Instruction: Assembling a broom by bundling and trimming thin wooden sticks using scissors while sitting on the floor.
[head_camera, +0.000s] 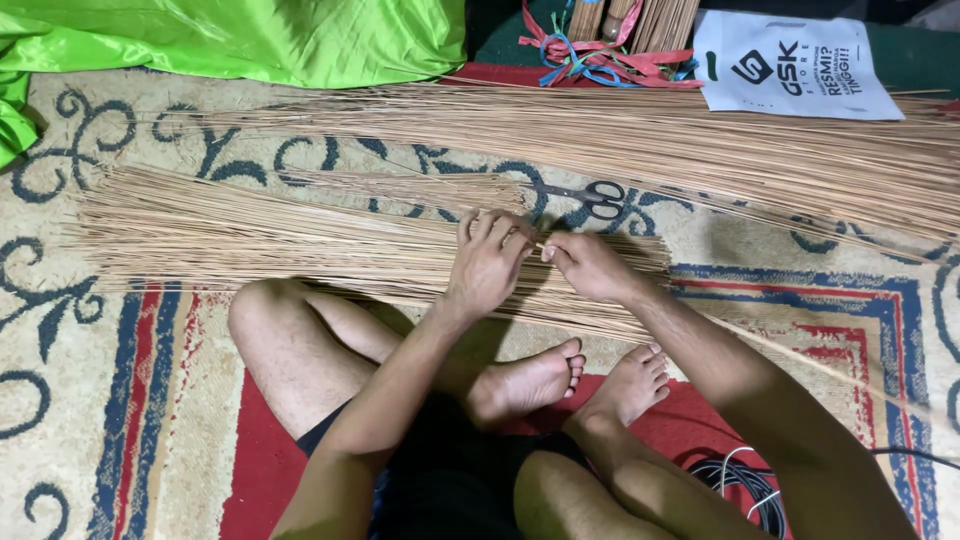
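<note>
I sit cross-legged on a patterned rug. A flat heap of thin tan sticks lies in front of my legs. My left hand rests on the heap's right part, fingers curled down onto the sticks. My right hand is beside it, pinching a thin stick between thumb and fingers. The two hands' fingertips nearly touch. Whether the left hand grips a stick is hidden by its fingers.
A second, longer pile of sticks lies farther away. Scissors lie between the piles. Green cloth, coloured ribbons and a white plastic bag are at the far edge. Black and white cables lie by my right knee.
</note>
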